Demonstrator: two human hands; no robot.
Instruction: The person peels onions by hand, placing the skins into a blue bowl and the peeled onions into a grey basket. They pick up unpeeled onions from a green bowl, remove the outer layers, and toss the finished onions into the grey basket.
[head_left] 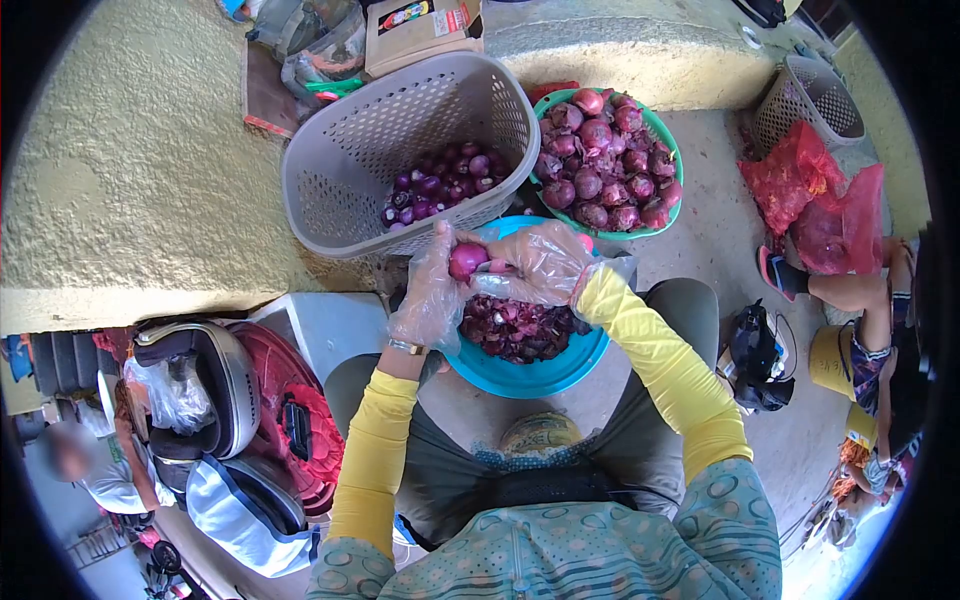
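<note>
In a clear plastic glove, my left hand is closed around a purple-red onion with a smooth, shiny surface. My right hand, gloved too, is curled beside the onion, its fingers closed; what they grip, if anything, is hidden. Both hands are above a blue basin holding loose onion skins. Beyond them, a grey perforated basket contains several peeled onions. To its right, a green basin is heaped with onions in their dry skins.
Red mesh sacks lie at the right near a smaller grey basket. A black bag rests on the floor, near another person's leg. Helmets are at the left, with a person beyond.
</note>
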